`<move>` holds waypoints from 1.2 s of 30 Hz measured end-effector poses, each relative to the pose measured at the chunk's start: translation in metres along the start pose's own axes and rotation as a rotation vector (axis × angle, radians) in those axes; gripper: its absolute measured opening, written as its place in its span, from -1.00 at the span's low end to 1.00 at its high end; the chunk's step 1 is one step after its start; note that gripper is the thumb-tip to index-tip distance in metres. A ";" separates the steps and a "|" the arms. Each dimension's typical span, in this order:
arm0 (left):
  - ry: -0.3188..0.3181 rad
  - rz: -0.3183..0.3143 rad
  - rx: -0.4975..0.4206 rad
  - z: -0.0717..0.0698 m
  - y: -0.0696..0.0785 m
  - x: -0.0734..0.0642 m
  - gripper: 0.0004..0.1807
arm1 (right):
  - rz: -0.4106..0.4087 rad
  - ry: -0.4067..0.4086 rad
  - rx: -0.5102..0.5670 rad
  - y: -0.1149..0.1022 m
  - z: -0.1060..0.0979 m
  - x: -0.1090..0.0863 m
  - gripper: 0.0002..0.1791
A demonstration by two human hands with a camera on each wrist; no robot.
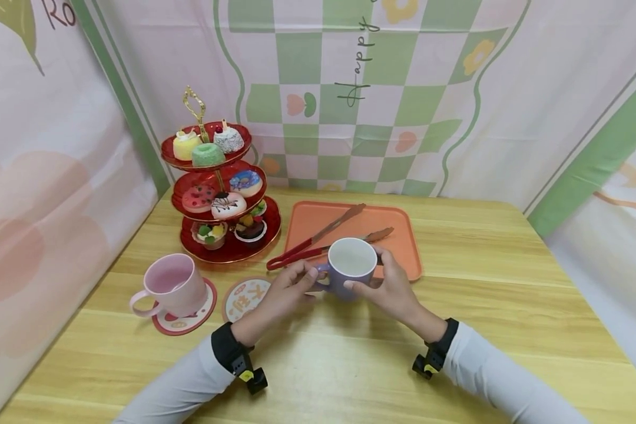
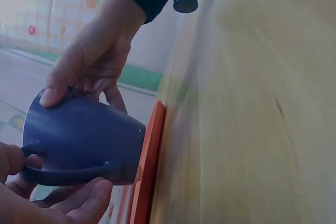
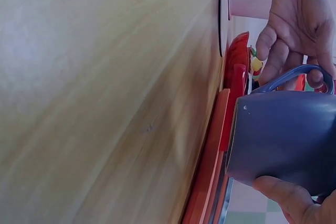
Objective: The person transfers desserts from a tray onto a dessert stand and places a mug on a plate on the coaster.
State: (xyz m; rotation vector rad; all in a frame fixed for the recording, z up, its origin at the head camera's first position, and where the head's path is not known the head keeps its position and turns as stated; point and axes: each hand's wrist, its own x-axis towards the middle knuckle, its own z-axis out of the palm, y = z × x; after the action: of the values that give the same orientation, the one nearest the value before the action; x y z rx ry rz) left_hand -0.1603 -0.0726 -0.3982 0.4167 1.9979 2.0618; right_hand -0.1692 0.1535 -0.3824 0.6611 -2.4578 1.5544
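Observation:
A purple-blue mug (image 1: 341, 287) with a pale inside is held upright between both hands, near the front edge of the orange tray (image 1: 405, 259). My left hand (image 1: 286, 288) pinches the mug's handle, which points left. On the other side my right hand (image 1: 397, 292) grips the mug's body, thumb on the near face. In the left wrist view the mug's base (image 2: 137, 145) shows close beside the tray's edge. Behind the mug, red-handled tongs (image 1: 297, 254) lie spread across the tray, partly hidden by it.
A pink mug (image 1: 182, 294) stands on a round coaster (image 1: 209, 309) at the left. Another round coaster (image 1: 244, 294) lies beside my left hand. Behind them rises a red three-tier stand (image 1: 272, 232) bearing several small cakes, donuts and tarts. Patterned cloth hangs around the table.

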 end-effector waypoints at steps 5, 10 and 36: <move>0.014 0.008 0.043 0.002 -0.001 -0.001 -0.60 | -0.012 0.004 -0.020 0.011 0.001 -0.001 -0.13; 0.021 0.018 0.059 0.003 -0.001 -0.001 -0.58 | -0.018 0.006 -0.024 0.011 0.002 -0.002 -0.13; 0.151 -0.027 -0.079 -0.020 0.008 -0.020 -0.73 | -0.034 -0.129 -0.031 0.016 -0.012 -0.003 -0.39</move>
State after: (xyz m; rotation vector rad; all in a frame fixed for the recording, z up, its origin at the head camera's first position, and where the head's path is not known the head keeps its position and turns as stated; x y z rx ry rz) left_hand -0.1486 -0.0985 -0.3913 0.2242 1.9835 2.2064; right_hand -0.1744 0.1710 -0.3914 0.8182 -2.5423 1.5032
